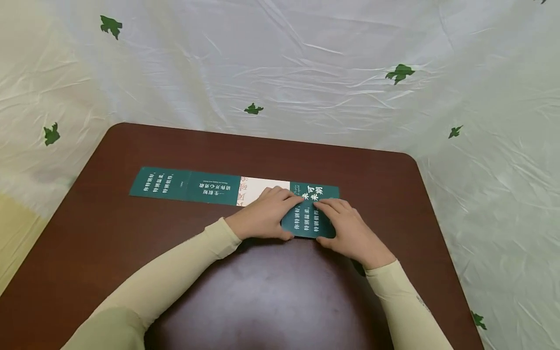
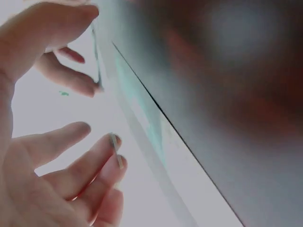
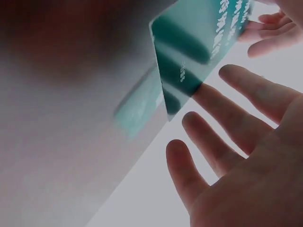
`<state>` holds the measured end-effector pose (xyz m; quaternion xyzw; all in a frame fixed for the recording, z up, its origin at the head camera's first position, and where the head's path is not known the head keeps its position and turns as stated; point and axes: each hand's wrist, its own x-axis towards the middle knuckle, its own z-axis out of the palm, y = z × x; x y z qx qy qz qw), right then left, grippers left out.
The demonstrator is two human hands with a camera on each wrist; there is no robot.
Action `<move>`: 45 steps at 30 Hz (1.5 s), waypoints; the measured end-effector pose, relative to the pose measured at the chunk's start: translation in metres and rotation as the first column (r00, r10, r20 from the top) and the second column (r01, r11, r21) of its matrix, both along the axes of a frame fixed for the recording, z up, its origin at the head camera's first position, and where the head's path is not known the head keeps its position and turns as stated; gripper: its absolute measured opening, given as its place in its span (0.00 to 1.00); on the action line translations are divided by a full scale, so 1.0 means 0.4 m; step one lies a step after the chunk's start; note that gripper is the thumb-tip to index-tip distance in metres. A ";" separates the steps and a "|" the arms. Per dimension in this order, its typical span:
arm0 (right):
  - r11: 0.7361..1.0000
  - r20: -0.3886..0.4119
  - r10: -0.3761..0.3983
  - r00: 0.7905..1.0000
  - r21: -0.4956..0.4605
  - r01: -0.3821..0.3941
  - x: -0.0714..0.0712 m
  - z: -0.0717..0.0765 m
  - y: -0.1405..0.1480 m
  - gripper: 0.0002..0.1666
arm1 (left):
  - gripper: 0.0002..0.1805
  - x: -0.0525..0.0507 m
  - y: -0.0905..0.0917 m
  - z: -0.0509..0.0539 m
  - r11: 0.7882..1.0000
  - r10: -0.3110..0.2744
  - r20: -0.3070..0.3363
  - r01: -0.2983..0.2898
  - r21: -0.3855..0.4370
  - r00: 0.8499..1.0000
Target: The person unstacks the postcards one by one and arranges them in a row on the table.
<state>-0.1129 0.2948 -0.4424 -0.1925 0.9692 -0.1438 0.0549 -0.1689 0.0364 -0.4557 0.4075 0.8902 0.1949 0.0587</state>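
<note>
Both hands hold a green card with white Chinese lettering across its width. My left hand is at its left side, thumb at the near edge and fingertips at the far edge. My right hand is at its right side in the same way. The right wrist view shows the card tilted up off the table, with a fingertip touching its edge. A row of cards lies beyond: two green cards, a white card with red lettering partly under my left hand, and another green card.
The dark brown table has rounded far corners. White, wrinkled sheeting with green leaf-shaped marks hangs behind and at both sides. The card row runs sideways across the table's middle.
</note>
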 end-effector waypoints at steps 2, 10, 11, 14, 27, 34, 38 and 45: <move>0.999 0.026 -0.031 0.999 0.007 0.031 -0.017 0.010 0.041 0.52 | 0.52 -0.023 0.050 0.011 1.000 -0.004 -0.006 0.004 -0.014 1.000; 0.986 0.138 -0.168 0.976 0.033 0.165 -0.070 0.042 0.200 0.52 | 0.54 -0.112 0.253 0.017 0.997 -0.015 0.025 0.017 -0.069 1.000; 0.984 0.142 -0.180 0.973 0.037 0.177 -0.077 0.043 0.214 0.52 | 0.54 -0.121 0.271 0.016 0.998 -0.011 0.036 0.014 -0.065 0.999; 0.978 0.158 -0.210 0.965 0.050 0.204 -0.096 0.043 0.239 0.53 | 0.54 -0.142 0.310 0.004 0.999 0.003 0.065 0.001 -0.055 0.998; 0.969 0.265 -0.244 0.933 0.032 0.244 -0.153 0.026 0.238 0.56 | 0.57 -0.159 0.327 -0.021 0.996 0.079 0.127 -0.072 -0.059 0.989; 0.971 0.301 -0.228 0.926 -0.003 0.240 -0.168 0.018 0.230 0.55 | 0.56 -0.165 0.313 -0.013 0.990 0.102 0.125 -0.088 -0.110 0.987; 0.970 0.311 -0.227 0.923 -0.008 0.241 -0.167 0.014 0.227 0.54 | 0.55 -0.163 0.307 -0.013 0.991 0.090 0.125 -0.077 -0.107 0.988; 0.977 0.251 -0.205 0.946 -0.006 0.214 -0.156 0.015 0.221 0.52 | 0.56 -0.151 0.301 -0.006 0.993 0.074 0.117 -0.063 -0.096 0.990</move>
